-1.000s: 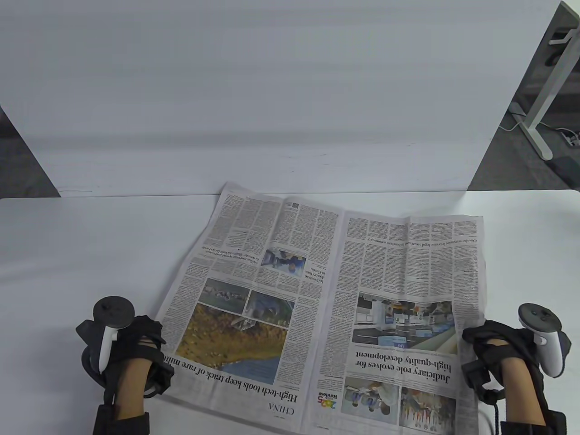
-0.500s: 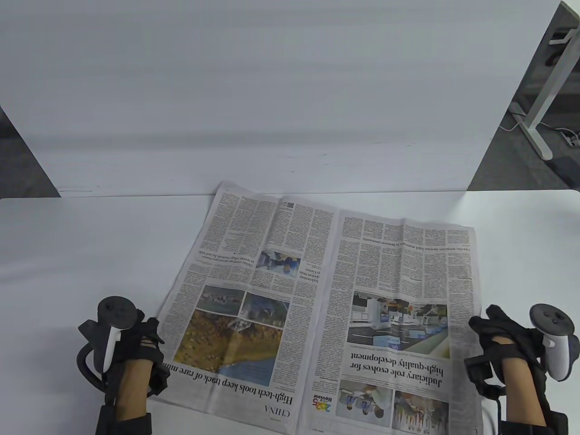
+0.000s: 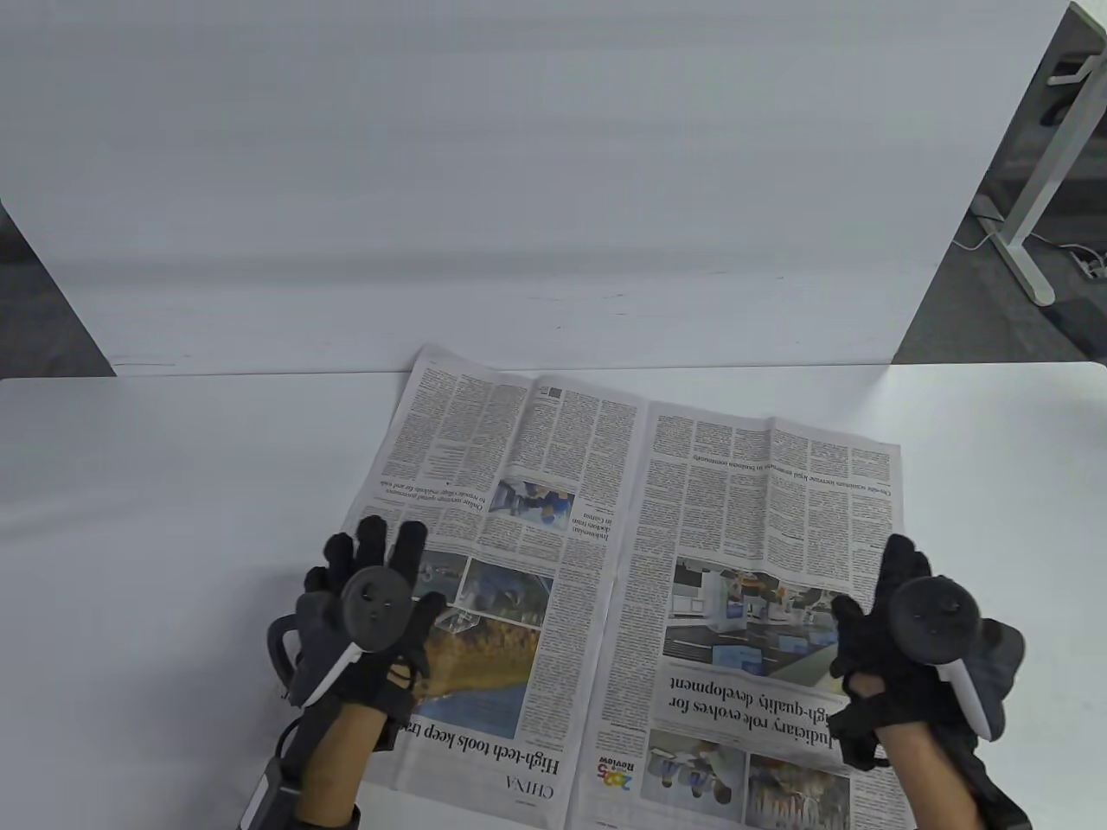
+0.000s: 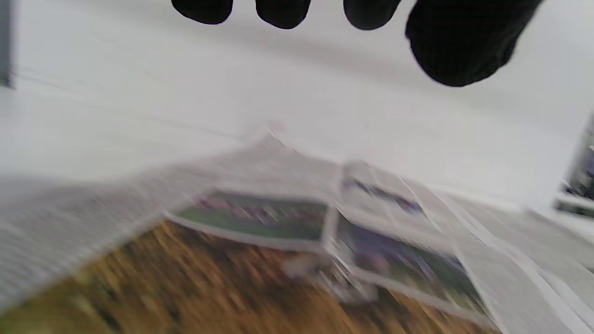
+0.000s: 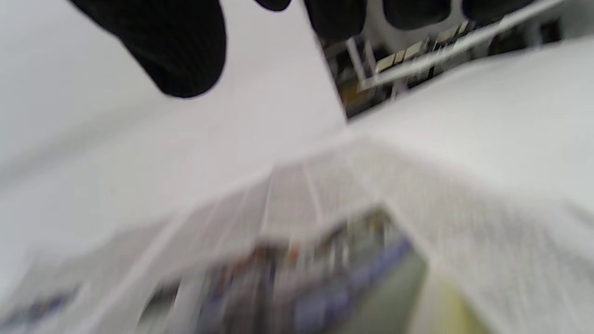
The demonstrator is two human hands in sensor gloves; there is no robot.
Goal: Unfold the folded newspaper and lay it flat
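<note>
The newspaper (image 3: pixel 623 536) lies opened as a two-page spread on the white table (image 3: pixel 173 484), its centre crease slightly raised and its far edge close to the backboard. My left hand (image 3: pixel 389 553) is over the left page with its fingers spread straight, above the landscape photo. Over the right page, near its right edge, my right hand (image 3: pixel 891 588) has straight fingers too. Neither hand grips anything. Both wrist views are blurred: the left shows the newspaper (image 4: pixel 278 232) under black fingertips (image 4: pixel 459 46), the right the newspaper (image 5: pixel 325 241) under fingertips (image 5: pixel 176 46).
A white backboard (image 3: pixel 519 216) stands upright just behind the paper's far edge. Past the table's right side there is dark floor with a white desk leg (image 3: pixel 1038 190). Bare table surface extends to the left and right of the spread.
Both hands let go of the paper's near side edges and moved inward and forward onto the pages, fingers now spread. The paper has settled lower and slid slightly left.
</note>
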